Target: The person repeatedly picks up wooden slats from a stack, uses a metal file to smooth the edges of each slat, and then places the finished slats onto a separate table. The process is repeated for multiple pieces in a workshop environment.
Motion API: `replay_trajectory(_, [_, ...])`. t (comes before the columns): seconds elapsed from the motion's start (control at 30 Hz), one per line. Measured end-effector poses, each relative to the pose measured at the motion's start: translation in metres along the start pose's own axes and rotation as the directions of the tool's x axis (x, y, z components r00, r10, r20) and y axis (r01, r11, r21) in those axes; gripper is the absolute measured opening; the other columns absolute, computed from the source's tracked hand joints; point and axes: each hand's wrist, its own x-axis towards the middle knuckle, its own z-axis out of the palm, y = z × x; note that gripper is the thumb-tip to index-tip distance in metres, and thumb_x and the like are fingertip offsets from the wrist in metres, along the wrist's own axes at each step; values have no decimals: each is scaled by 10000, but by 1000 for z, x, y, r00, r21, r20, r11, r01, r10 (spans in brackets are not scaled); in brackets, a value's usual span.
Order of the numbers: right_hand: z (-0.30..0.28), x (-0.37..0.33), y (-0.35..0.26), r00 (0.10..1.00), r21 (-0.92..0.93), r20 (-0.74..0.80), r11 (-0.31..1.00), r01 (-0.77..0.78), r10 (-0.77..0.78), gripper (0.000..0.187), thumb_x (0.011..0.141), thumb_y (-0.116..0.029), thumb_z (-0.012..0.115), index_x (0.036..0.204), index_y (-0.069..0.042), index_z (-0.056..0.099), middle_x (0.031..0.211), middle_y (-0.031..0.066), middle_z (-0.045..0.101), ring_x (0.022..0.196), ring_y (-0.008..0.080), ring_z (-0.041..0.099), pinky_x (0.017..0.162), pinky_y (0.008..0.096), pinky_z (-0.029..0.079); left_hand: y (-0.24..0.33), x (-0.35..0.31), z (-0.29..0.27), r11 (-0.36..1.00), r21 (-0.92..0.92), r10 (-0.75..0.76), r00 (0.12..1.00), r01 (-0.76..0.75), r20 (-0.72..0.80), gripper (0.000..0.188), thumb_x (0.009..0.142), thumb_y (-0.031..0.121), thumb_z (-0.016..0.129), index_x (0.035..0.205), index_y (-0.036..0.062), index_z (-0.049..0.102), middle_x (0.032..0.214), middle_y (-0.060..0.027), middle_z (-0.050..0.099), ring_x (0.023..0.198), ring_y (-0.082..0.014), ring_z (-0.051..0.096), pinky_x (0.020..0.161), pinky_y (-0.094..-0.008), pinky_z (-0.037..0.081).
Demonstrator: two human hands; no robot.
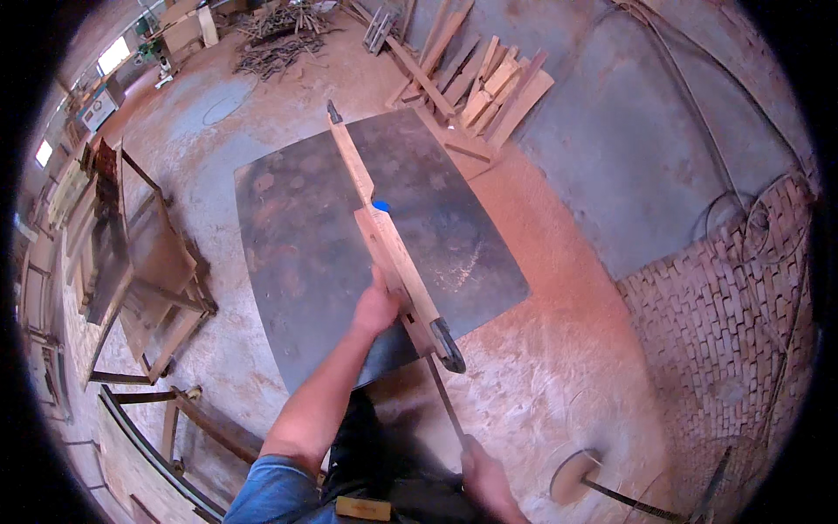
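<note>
A long wooden bar (401,262) with dark metal ends lies lengthwise over a dark, flat tabletop (297,253), its near end jutting past the edge. Beside it is a shorter reddish wooden piece (371,240) with a small slot near its close end. My left hand (380,306) is closed over this piece, pressing it along the bar. Below, my right hand (489,482), slightly blurred, grips a long thin bar-like tool (447,400) whose far tip meets the near end of the reddish piece. A small blue object (381,206) shows next to the bar.
Cut boards (502,92) lean against the grey wall at the far right. A wooden rack (166,297) stands at left, with a metal-edged frame (153,454) nearer me. A round disc on a rod (574,477) is at lower right; a stick pile (284,39) lies far back.
</note>
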Motion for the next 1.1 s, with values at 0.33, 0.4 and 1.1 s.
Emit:
replay_trajectory(0.33, [2,27,-40,999,-46,-37,999,8,-10,394,933,-250,466,1284,-73,494,832,321,607,812,494,594,724,533,475,15,26,-33,994,-108,-22,1000,23,5,736,882,158,487,1442,-74,70,813,-225,647,551,-278,620,552,-395,499])
replay_trajectory(0.4, [3,34,-42,999,-61,-37,997,36,-39,392,934,-250,462,1284,-76,493,838,324,605,819,493,593,728,532,475,16,33,-39,993,-116,-9,1000,9,-3,725,884,147,481,1441,-77,75,813,-220,648,543,-271,618,540,-389,501])
replay_trajectory(1.1, [18,115,-110,990,-90,-90,991,97,-105,384,920,-220,487,1279,-85,487,852,301,620,838,469,603,728,529,476,10,136,-95,1000,-7,25,997,-25,-67,695,837,75,459,1422,-93,123,734,-233,648,564,-301,645,548,-400,516])
